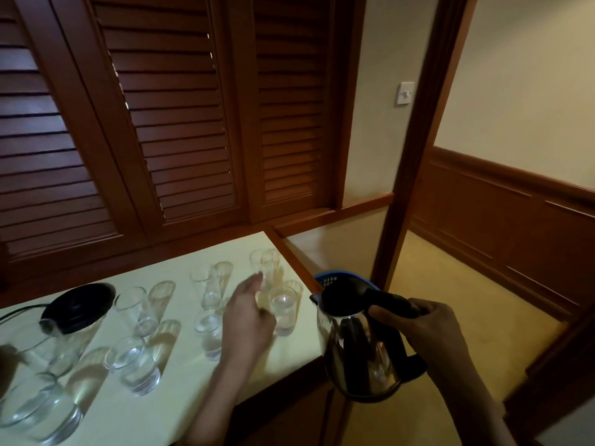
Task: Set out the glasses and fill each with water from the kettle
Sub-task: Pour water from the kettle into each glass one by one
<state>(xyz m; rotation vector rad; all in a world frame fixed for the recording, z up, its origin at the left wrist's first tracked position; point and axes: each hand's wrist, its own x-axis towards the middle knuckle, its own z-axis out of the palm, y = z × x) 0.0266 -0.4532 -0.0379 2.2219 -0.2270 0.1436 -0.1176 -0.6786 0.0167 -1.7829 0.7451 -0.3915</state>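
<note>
Several clear glasses stand in rows on the pale table (180,375). One glass (283,312) is near the right edge, another glass (264,268) stands at the far right corner, and a third glass (135,365) stands in the front middle. My right hand (425,333) grips the black handle of a steel kettle (360,346), held upright just off the table's right edge. My left hand (248,320) hovers over the right-hand glasses, fingers loosely apart and pointing away, holding nothing; it hides part of one glass.
The kettle's black round base (79,304) with its cord lies at the table's left. A blue basket (338,278) sits beyond the right edge, behind the kettle. Louvred wooden doors stand behind the table, and a wooden door frame (415,156) rises at the right.
</note>
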